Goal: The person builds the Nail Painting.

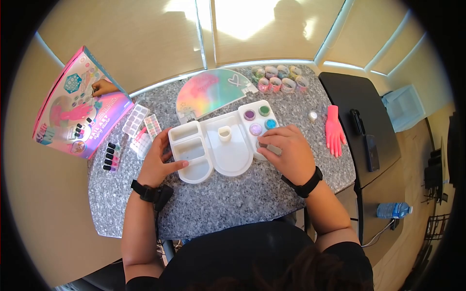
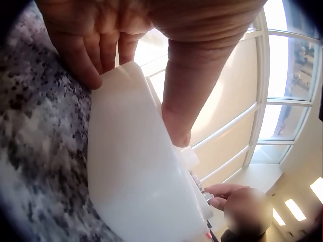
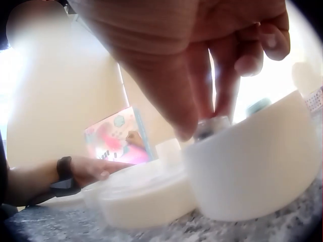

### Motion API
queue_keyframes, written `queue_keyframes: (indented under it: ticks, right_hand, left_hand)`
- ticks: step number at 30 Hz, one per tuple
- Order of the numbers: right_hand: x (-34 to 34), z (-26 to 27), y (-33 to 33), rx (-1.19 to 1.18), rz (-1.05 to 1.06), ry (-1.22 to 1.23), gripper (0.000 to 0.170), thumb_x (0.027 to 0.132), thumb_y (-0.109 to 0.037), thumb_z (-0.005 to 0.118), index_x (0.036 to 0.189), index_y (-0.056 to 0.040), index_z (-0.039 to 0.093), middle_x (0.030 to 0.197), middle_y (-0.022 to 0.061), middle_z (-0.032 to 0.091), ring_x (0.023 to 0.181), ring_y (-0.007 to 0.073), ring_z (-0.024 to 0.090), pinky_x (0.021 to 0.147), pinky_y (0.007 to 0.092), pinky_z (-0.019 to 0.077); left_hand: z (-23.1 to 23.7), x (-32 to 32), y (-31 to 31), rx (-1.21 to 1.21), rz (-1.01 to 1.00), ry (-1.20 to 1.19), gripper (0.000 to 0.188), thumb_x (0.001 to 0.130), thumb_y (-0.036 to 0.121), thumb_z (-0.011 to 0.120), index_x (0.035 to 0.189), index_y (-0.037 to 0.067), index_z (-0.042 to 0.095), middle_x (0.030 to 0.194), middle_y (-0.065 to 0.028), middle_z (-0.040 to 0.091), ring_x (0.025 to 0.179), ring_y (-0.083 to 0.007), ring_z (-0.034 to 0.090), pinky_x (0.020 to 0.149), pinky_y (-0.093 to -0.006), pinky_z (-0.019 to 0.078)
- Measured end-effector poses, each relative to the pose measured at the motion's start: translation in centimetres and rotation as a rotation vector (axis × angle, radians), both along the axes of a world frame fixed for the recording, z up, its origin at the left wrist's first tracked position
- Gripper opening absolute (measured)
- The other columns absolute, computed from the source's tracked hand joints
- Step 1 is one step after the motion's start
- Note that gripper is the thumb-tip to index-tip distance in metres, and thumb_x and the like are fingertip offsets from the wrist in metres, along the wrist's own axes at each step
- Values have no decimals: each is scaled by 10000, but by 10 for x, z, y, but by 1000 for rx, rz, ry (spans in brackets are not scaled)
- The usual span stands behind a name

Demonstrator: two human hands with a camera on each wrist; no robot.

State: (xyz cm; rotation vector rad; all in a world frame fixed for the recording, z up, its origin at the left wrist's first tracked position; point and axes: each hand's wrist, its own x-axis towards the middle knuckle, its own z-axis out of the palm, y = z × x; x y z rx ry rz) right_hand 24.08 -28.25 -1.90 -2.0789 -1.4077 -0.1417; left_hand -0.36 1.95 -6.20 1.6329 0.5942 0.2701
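A white compartment tray (image 1: 208,167) lies on the speckled table, its right section holding purple, green, lilac and blue glitter pots (image 1: 255,129). My right hand (image 1: 291,150) pinches a small clear pot (image 3: 214,124) between thumb and fingers at the lower end of that section; the fingers partly cover it. My left hand (image 1: 158,160) grips the tray's left end, thumb over the rim and fingers against the outer side, as the left wrist view shows the white wall (image 2: 131,161) between them. A small white holder (image 1: 224,133) stands in the middle section.
Behind the tray lies a rainbow half-round lid (image 1: 213,92), with several glitter tubs (image 1: 281,80) to its right. Left are a colourful box (image 1: 80,106), sticker trays (image 1: 136,120) and polish bottles (image 1: 111,157). A pink model hand (image 1: 334,132) and a small jar (image 1: 313,116) lie right.
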Motion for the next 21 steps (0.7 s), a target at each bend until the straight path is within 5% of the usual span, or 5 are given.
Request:
queue_keyframes:
  ticks: [10,12,16,21]
  right_hand:
    - [17,3,-8,37,-12,66,186,898,-187,873,1055,-87,855,1124,103,811,1083,328,718,969,454,564]
    - [50,13,-22,-77,-94,198,229,897,-145,886,1113,-80,852,1149,97,806,1079,331,731,962,429,567]
    - [113,0,-52,-288,-421,-151,269,904,-145,858,1170,-104,847,1129,109,811,1110,324,749,987,445,585]
    - [138,-11,-60,-398,-501,-28,305,892,-160,842,1196,-136,852,1179,122,806,1121,342,760,973,451,608]
  left_hand:
    - [-5,-1,3,3,-10,2,1186,741,154,1027,1711,49,352,1717,-180,462,1652,-352,381,1316,-555,376]
    - [-4,0,3,6,-8,-2,1185,742,154,1027,1711,50,352,1716,-179,463,1650,-350,385,1318,-552,376]
    - [-5,-1,3,-5,-14,-18,1178,745,148,1026,1709,57,355,1714,-174,465,1645,-341,395,1323,-548,377]
    - [-6,-1,3,-21,-6,-16,1172,745,139,1025,1708,61,360,1716,-174,463,1645,-337,396,1327,-551,375]
